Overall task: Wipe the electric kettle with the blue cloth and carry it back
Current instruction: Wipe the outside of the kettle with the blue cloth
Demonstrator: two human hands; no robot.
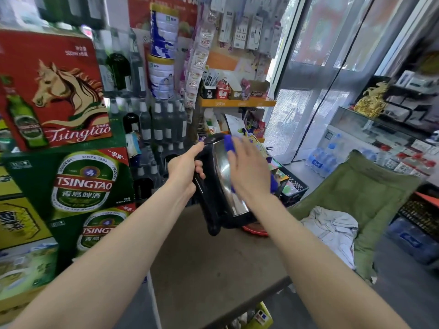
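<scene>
The electric kettle (222,184) has a shiny steel body with a black handle and base, and it is tilted above the far edge of a brown table (213,264). My left hand (183,170) grips its black handle. My right hand (249,167) lies flat against the steel side and presses the blue cloth (229,142) onto it. The cloth shows above my fingers and again below my palm; the rest is hidden under the hand.
Stacked Tsingtao beer cartons (78,184) rise on the left. Shelves of bottles (161,122) and snacks stand behind the kettle. A red dish (255,230) sits on the table under the kettle. A green padded chair (363,198) with a pale garment is on the right.
</scene>
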